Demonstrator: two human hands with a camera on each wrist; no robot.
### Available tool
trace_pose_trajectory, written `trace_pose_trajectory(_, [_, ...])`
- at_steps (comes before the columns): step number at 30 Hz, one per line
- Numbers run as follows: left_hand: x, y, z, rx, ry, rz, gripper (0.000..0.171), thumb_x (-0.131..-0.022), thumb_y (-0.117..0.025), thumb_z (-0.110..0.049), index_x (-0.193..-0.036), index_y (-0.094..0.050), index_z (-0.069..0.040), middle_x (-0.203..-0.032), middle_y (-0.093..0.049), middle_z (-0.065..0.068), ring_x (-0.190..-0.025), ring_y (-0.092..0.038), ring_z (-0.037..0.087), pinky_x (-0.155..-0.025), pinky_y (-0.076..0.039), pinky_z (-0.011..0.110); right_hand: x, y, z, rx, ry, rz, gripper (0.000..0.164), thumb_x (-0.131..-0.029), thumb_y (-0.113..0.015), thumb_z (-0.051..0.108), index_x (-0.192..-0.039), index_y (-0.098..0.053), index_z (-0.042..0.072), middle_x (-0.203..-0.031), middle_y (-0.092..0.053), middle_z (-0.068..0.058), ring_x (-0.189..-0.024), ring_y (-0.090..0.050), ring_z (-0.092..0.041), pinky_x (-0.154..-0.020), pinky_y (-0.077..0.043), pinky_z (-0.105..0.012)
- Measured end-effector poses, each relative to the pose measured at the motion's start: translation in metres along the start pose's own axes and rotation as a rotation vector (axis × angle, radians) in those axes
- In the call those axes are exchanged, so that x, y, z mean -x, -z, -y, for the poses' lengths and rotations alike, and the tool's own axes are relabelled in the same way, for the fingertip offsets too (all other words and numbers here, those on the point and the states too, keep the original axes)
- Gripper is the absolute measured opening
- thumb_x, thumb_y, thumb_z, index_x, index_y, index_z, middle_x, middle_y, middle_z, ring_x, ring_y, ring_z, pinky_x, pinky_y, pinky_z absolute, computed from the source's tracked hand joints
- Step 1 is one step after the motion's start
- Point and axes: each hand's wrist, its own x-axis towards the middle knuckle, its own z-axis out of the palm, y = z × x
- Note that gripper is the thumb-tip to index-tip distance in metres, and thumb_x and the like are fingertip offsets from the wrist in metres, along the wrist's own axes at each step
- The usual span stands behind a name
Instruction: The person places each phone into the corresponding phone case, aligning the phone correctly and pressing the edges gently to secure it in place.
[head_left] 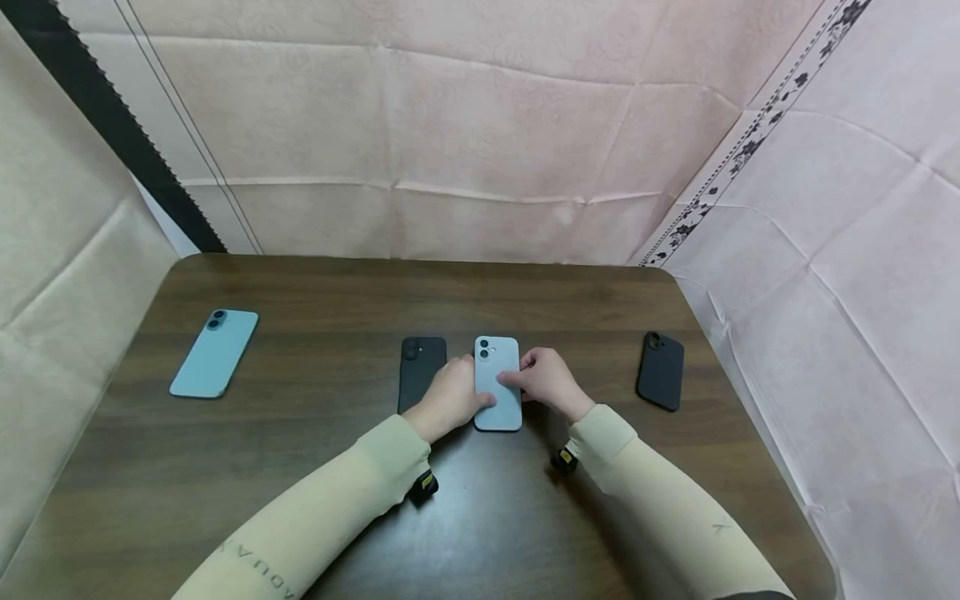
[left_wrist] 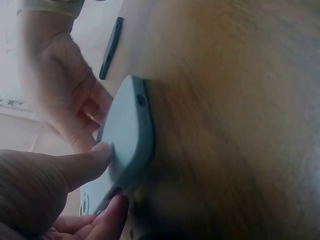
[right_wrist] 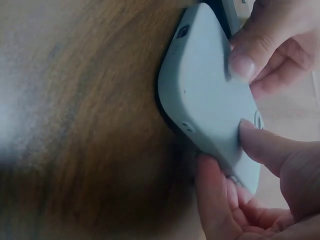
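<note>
A phone in a pale blue case (head_left: 497, 404) is held between both hands near the middle of the table, camera side up. My left hand (head_left: 448, 398) grips its left long edge, thumb on the back and fingers at the side. On the opposite edge my right hand (head_left: 553, 382) pinches it, the thumb (right_wrist: 265, 145) pressing on the back below the camera cutout. The right wrist view shows the port opening in the case's short end, low over the wood. Just left of it lies a black phone (head_left: 420, 367), partly hidden by my left hand.
A light blue phone (head_left: 215, 354) lies at the table's left, camera side up. Over on the right rests another black phone (head_left: 661, 372). The brown wooden table (head_left: 315, 517) has pale cloth hung behind it and along both sides.
</note>
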Motion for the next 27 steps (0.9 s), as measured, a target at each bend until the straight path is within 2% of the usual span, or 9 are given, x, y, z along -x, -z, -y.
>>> trace_pose_trajectory(6, [-0.004,-0.005,-0.001,-0.082,0.021,0.019,0.067,-0.080,-0.081,-0.033,-0.124,-0.051,0.008,-0.108,-0.056,0.017,-0.091,-0.053,0.023,-0.082,-0.049,0.036,0.000,-0.002,0.007,0.156,0.001,-0.016,0.037,-0.078,-0.083,0.028,-0.078,-0.056,0.002,-0.070,-0.057,-0.009,-0.061,-0.062,-0.020,-0.056,-0.054,-0.031])
trace_pose_trajectory(14, [-0.006,-0.006,-0.003,-0.139,0.039,0.026,0.073,-0.079,-0.080,-0.038,-0.124,-0.050,0.010,-0.109,-0.054,0.019,-0.090,-0.053,0.023,-0.081,-0.049,0.036,-0.003,-0.006,0.011,0.253,0.021,-0.023,0.038,-0.079,-0.081,0.032,-0.072,-0.056,0.004,-0.063,-0.058,-0.007,-0.056,-0.060,-0.018,-0.048,-0.045,-0.028])
trace_pose_trajectory(27, [-0.005,-0.004,-0.001,-0.112,0.039,0.052,0.069,-0.080,-0.080,-0.038,-0.124,-0.052,0.009,-0.106,-0.052,0.017,-0.085,-0.052,0.022,-0.076,-0.049,0.033,-0.004,-0.005,0.015,0.320,0.024,-0.034,0.039,-0.080,-0.081,0.033,-0.066,-0.056,0.006,-0.056,-0.055,-0.004,-0.051,-0.051,-0.016,-0.045,-0.039,-0.027])
